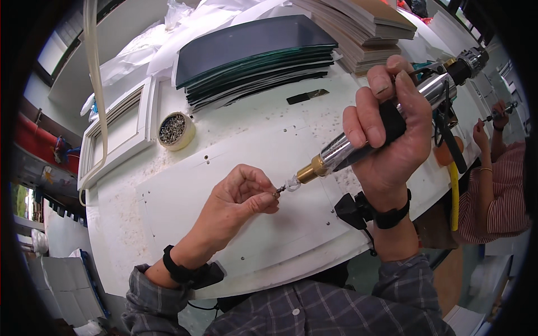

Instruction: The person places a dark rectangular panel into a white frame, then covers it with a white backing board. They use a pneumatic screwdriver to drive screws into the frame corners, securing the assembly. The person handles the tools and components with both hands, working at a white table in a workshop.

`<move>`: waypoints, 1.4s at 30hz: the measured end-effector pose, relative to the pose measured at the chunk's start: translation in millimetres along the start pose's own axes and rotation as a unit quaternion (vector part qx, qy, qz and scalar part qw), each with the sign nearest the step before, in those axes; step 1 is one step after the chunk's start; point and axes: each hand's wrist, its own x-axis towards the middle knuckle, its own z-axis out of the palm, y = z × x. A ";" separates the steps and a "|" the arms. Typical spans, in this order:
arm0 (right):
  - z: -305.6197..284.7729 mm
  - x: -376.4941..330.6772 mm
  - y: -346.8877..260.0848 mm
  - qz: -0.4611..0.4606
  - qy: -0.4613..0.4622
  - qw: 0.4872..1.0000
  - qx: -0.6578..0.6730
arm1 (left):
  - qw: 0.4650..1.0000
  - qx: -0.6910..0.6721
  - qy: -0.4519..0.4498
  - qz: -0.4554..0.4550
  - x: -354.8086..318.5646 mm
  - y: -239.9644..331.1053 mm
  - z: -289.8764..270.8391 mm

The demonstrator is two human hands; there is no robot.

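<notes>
My right hand is wrapped around a silver power screwdriver with a brass-coloured nose, tilted down to the left. With thumb and fingers, my left hand pinches a small screw right at the tip of the driver bit. Something clear, like tape or plastic, surrounds the bit just below the brass nose. Both hands are above a white panel lying on the table. Small screws or filled holes dot this panel in several places. A round tub full of small metal screws stands beyond my left hand.
A stack of dark glass sheets stands at the back, with stacked boards to its right. A black-handled blade lies before the glass. White frames and a hanging hose are left. Another person works at far right.
</notes>
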 end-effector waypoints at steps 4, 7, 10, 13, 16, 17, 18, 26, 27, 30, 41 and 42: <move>1.3 -0.4 1.6 -0.005 -0.001 1.000 -0.011 | 1.000 -0.003 -0.012 -0.011 0.6 2.0 0.1; 1.2 -0.5 2.1 -0.004 -0.006 1.000 -0.013 | 1.000 0.003 -0.009 -0.021 0.6 3.9 1.1; 0.9 -0.5 2.9 -0.003 -0.011 1.000 -0.009 | 1.000 0.004 -0.006 -0.025 1.2 4.2 1.5; 1.4 -0.8 2.6 -0.002 -0.018 1.000 -0.004 | 1.000 0.003 -0.007 -0.026 1.4 4.0 1.4; -0.3 -0.2 2.1 -0.001 -0.032 0.999 0.000 | 1.000 0.007 -0.010 -0.028 1.3 4.6 1.4; -1.1 -0.2 1.7 0.001 -0.038 0.999 0.001 | 0.999 0.009 -0.011 -0.029 1.4 4.8 1.6; -1.1 -0.4 1.7 0.001 -0.040 0.999 0.001 | 1.000 0.008 -0.010 -0.027 1.3 4.6 1.8; -2.0 -0.2 3.0 -0.002 -0.044 0.999 0.007 | 1.000 -0.002 -0.021 -0.020 2.1 1.1 0.5; -2.4 -0.1 3.3 -0.002 -0.045 0.999 0.010 | 1.000 0.000 -0.020 -0.016 1.9 1.2 1.0; -6.6 0.5 3.6 -0.004 -0.069 0.998 0.013 | 1.000 0.014 -0.011 0.005 1.4 0.7 3.5; 15.8 38.6 13.6 -0.020 -0.070 0.968 -0.239 | 0.924 0.351 0.053 0.138 54.6 27.0 13.6; 14.3 45.7 20.4 -0.037 -0.096 0.966 -0.239 | 0.920 0.355 0.042 0.162 63.8 22.9 10.5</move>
